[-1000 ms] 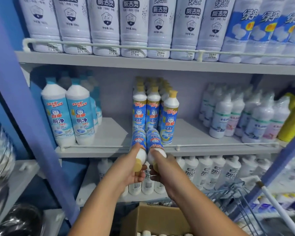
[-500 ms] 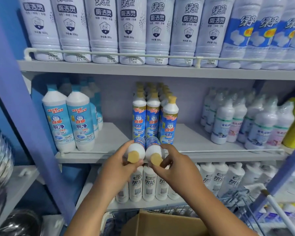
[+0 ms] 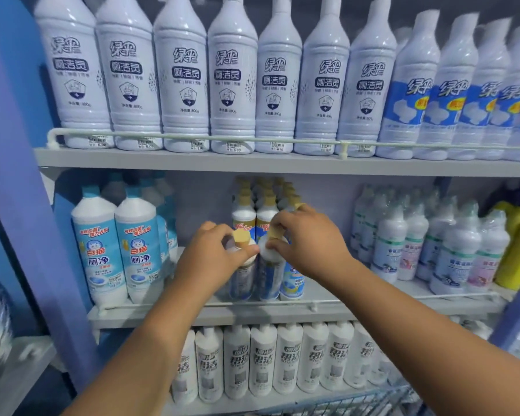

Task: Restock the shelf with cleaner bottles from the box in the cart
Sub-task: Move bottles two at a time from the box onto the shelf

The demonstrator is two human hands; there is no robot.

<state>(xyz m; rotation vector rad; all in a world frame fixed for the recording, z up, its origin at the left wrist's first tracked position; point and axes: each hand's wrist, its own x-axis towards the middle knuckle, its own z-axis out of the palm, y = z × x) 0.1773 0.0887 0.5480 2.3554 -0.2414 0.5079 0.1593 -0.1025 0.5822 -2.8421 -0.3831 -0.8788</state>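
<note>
Our left hand grips one yellow-capped cleaner bottle by its neck. Our right hand grips a second bottle beside it, both upright at the middle shelf front rail.

Both hands hold bottles on shelf.

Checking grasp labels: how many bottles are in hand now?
2. The left bottle is gripped at the neck by the left hand; the right bottle by the right hand. Both upright, side by side, at the middle shelf front.

Both bottles now upright on the middle shelf, formerly tipped.
</note>
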